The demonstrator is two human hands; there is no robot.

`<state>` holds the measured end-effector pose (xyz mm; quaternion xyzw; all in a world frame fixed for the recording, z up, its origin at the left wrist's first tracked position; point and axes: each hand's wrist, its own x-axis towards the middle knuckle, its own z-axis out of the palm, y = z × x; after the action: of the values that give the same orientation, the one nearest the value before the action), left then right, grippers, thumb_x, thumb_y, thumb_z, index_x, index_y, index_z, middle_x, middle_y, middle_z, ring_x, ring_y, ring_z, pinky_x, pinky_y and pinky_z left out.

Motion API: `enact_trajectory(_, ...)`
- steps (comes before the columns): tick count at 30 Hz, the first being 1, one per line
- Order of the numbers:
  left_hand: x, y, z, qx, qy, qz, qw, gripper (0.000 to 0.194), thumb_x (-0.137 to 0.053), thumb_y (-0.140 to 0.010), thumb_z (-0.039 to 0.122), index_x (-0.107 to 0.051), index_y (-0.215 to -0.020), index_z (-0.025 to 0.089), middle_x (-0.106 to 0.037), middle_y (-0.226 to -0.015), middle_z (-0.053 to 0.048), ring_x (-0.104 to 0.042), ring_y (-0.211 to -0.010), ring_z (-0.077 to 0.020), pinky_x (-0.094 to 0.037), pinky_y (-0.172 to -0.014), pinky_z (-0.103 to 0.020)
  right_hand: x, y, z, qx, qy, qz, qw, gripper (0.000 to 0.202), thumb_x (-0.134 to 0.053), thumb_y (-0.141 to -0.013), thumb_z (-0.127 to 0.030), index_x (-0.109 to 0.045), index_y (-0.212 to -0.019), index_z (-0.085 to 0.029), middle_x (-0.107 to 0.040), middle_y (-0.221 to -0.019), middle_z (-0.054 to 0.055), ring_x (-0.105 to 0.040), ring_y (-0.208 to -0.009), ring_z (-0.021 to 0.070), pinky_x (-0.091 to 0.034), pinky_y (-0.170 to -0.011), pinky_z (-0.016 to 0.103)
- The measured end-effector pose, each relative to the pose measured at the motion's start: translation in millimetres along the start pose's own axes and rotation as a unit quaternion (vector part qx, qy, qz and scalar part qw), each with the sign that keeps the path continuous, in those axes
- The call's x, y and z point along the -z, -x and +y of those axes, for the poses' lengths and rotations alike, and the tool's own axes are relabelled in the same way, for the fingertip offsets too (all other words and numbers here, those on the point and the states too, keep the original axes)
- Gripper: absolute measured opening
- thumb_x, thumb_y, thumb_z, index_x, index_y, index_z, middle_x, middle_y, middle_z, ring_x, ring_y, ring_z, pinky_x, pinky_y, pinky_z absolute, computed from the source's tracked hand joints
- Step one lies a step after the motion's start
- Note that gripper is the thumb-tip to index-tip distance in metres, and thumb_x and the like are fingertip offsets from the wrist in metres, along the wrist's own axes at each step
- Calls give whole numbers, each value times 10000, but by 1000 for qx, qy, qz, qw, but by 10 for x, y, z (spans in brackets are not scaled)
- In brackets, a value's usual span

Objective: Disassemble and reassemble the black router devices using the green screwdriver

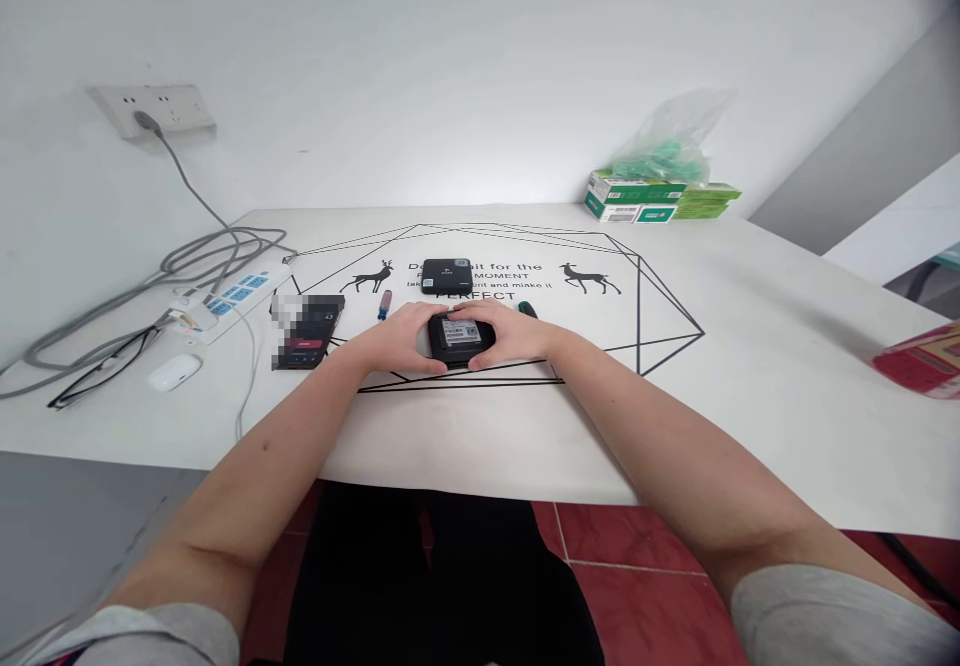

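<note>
A small black box-shaped device [459,338] with a white printed label on its upper face rests low over the table mat. My left hand [409,336] grips its left side, fingers curved along the far edge and thumb at the near edge. On the opposite side my right hand [511,334] clasps it the same way. Just beyond lies a second flat black box [447,276] with small stickers on top. A screwdriver [385,304] with a reddish clear handle lies beyond my left hand. Partly hidden behind my right hand is a dark green and black handle [527,309].
A smartphone [311,331], a white earbud case [175,372], glasses [105,366] and a power strip [232,301] with looping grey cables occupy the left. Green and white boxes [637,198] with a plastic bag stand at the back right. A red package [921,361] sits far right.
</note>
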<state>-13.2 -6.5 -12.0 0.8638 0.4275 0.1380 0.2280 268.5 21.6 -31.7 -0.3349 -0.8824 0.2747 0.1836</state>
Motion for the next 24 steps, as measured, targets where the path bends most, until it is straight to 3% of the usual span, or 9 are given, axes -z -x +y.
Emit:
enact_trajectory(7, -1, -6, 1, 1, -12, -20, 1000, 1074, -843, -774, 697, -478, -1648, 191, -495, -1692, -197, -420, -1594, -454, -409, -1281, -601, 14, 11, 35, -10, 0, -7, 1000, 945, -973, -676, -523, -660, -1539, -297, -552, -1683, 122, -460, -1581, 426, -344, -1324, 671)
enact_trajectory(14, -34, -26, -43, -13, -29, -41, 999, 1059, -781, -831, 755, -455, -1679, 213, -431, -1755, -177, -378, -1626, -442, -352, -1311, -577, 12, 27, 40, -24, 0, -13, 1000, 928, -986, -689, -476, -660, -1536, -282, -531, -1693, 144, -434, -1603, 412, -337, -1332, 667)
enact_trajectory(19, -47, -36, -28, -2, -35, -52, 998, 995, -628, -937, 778, -408, -1710, 192, -375, -1787, -174, -351, -1639, -420, -316, -1318, -564, 17, 14, 109, -25, -18, -22, 999, 980, -942, -718, -649, -622, -1575, -297, -488, -1738, 143, -411, -1630, 427, -304, -1345, 690)
enact_trajectory(24, -27, -33, 60, 29, -48, -67, 996, 1013, -630, -926, 744, -382, -1721, 169, -327, -1812, -153, -343, -1638, -412, -345, -1306, -520, 19, -5, 109, -40, -30, -24, 998, 1040, -902, -742, -714, -565, -1629, -287, -469, -1758, 127, -420, -1632, 444, -292, -1369, 661)
